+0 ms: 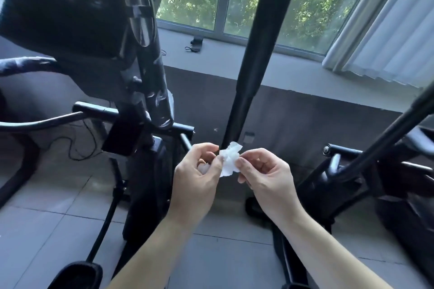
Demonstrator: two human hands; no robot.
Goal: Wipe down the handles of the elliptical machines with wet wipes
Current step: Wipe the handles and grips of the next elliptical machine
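Both forearms reach in from the bottom edge. Left hand point(199, 169) and right hand point(263, 169) each pinch a side of a small crumpled white wet wipe point(229, 159), held between them at chest height, touching no machine. Left hand looks to hold more white wipe tucked in its palm, hard to tell. Nearest handle is the tall black bar point(256, 54) directly beyond the wipe, long axis near vertical, leaning slightly. Both hands about equally near; the right sits slightly closer to it. Judgement: wipe being unfolded, then wrapped round the bar and run along its length. Second machine's bar point(375, 143) slants off to the right.
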